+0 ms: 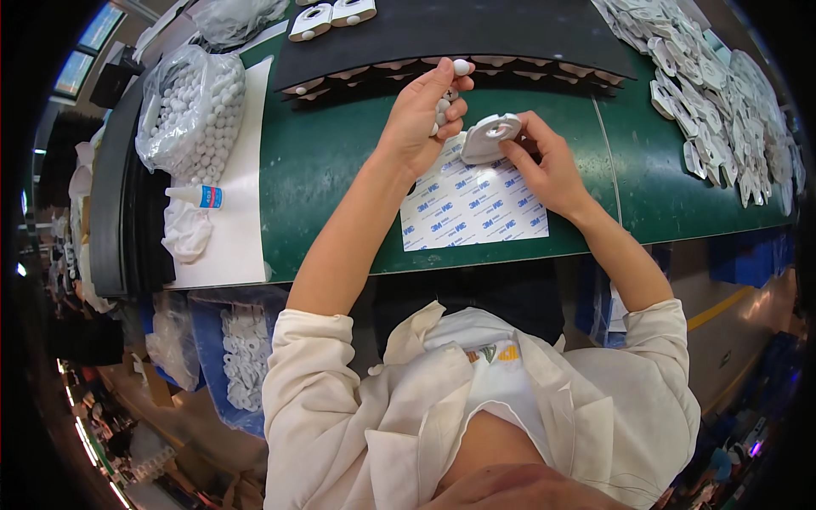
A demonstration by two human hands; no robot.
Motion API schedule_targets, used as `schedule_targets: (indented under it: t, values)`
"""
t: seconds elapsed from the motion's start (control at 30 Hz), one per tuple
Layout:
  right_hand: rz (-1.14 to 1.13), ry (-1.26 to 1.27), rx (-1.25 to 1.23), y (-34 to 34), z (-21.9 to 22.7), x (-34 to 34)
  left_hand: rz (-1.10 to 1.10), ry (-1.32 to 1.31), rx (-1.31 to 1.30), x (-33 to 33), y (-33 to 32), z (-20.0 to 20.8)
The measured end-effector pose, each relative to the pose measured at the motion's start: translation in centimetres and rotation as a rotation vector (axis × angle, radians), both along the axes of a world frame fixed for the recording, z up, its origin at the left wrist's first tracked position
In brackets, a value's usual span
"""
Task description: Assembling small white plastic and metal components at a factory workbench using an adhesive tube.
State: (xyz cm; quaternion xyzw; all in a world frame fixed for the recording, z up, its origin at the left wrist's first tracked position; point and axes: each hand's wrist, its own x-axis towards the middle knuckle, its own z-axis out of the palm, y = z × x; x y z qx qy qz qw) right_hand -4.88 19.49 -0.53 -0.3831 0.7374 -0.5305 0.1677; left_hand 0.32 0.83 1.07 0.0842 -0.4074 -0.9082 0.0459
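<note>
My left hand (422,110) is closed over the table. Thumb and forefinger pinch a small white ball (461,67), and the other fingers curl round several more small balls (442,110). To its right, my right hand (548,166) grips a flat white plastic part (484,146) by its edge. That part has rounded corners and a round hole near its top, and it is tilted above a white sheet (476,212) with repeated blue print. The ball in my left hand is apart from the plastic part.
Stacked black foam sheets (459,30) with white parts between them lie at the back. A bag of white balls (191,110) and a small glue bottle (200,196) stand left. White plastic parts (705,110) are heaped right. A blue bin (208,340) sits below the table edge.
</note>
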Motion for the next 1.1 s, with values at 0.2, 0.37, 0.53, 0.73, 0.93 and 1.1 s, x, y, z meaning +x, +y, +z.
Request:
schedule_targets:
  t: [0.2, 0.37, 0.53, 0.73, 0.93, 1.1]
  values:
    - [0.027, 0.257, 0.061, -0.1, 0.4, 0.5, -0.004, 0.007, 0.022, -0.1, -0.1, -0.2]
    - [-0.009, -0.292, -0.223, 0.5, -0.9, -1.6, -0.020, -0.024, -0.058, 0.0, 0.2, 0.3]
    - [-0.007, -0.757, -0.550, 0.6, -0.5, -2.2, -0.047, -0.032, -0.213, 0.3, 0.6, 0.2]
    - [-0.005, -0.798, -0.576, 0.9, -0.6, -2.3, -0.008, -0.103, -0.407, 0.4, 1.5, 1.3]
    - [-0.002, -0.780, -0.586, 0.8, -0.6, -2.3, 0.006, -0.071, -0.545, 0.6, 1.8, 1.1]
    - [-0.012, -0.760, -0.568, 0.7, -0.4, -2.1, 0.000, -0.079, -0.587, 0.6, 1.7, 0.9]
